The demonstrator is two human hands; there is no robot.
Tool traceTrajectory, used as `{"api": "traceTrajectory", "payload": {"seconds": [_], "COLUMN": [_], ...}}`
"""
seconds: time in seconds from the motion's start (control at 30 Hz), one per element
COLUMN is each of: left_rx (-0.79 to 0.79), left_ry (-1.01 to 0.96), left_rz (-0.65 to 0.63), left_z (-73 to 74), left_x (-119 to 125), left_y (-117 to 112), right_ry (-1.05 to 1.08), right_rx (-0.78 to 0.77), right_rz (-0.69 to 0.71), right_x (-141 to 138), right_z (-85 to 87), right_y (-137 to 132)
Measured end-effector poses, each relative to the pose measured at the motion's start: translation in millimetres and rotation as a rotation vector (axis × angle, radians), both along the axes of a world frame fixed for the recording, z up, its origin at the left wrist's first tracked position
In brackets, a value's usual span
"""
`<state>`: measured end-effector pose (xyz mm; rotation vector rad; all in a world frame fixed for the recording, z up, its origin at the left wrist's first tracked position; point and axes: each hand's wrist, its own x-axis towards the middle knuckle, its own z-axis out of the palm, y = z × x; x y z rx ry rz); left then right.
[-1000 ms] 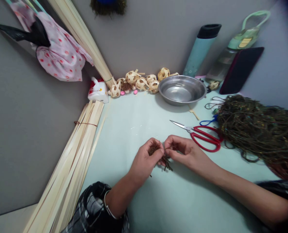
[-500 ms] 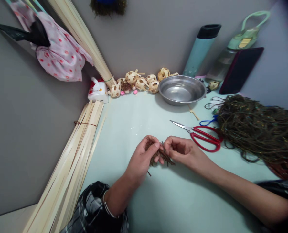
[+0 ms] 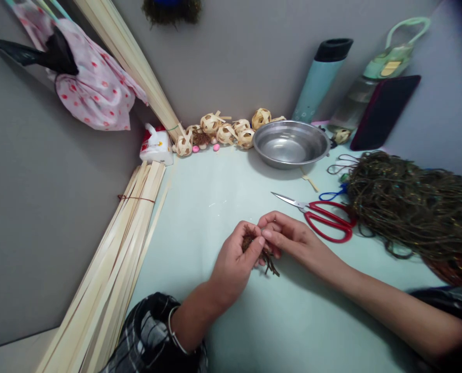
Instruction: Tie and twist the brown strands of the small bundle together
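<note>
A small bundle of dark brown cord [image 3: 270,264], frayed and fuzzy at one end, is gripped between the thumb and fingers of my left hand [image 3: 234,261]. Loose cord ends stick out below the fingertips. My right hand [image 3: 291,237] meets the left at the bundle, thumb and fingers pinched together around its upper edge. Whether a single strand lies in that pinch is hidden by the fingers. Just beyond my right hand, red-handled scissors [image 3: 327,220] lie on the table, blades pointing left.
A heap of dark cord [image 3: 413,207] covers the right side. Behind are a metal bowl [image 3: 291,160], woven balls [image 3: 226,133], a blue bottle [image 3: 318,85], a clear bottle [image 3: 353,101] and a phone [image 3: 386,111]. Pale flat strips [image 3: 114,259] run along the left; a tissue pack [image 3: 155,147] stands there.
Both hands have drawn closer together. My left hand has shifted slightly right and turned the bundle, and my right fingers have closed in against the left fingertips.
</note>
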<state>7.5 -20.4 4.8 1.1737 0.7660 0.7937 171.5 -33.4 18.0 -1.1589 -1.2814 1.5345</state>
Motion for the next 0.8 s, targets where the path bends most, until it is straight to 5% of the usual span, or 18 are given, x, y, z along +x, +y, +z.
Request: {"api": "traceTrajectory", "payload": {"seconds": [0.2, 0.8], "left_rx": [-0.036, -0.019], "left_ry": [0.026, 0.017], "left_rz": [0.041, 0.015], "left_z": [-4.5, -3.4], "left_x": [-1.3, -1.3], "left_y": [1.3, 0.3], "right_ry": [-0.049, -0.001], "right_rx": [0.05, 0.011], "right_rz": [-0.099, -0.042], "right_x": [3.1, 0.8], "right_z": [-1.3, -3.2], "right_y": [1.2, 0.4]}}
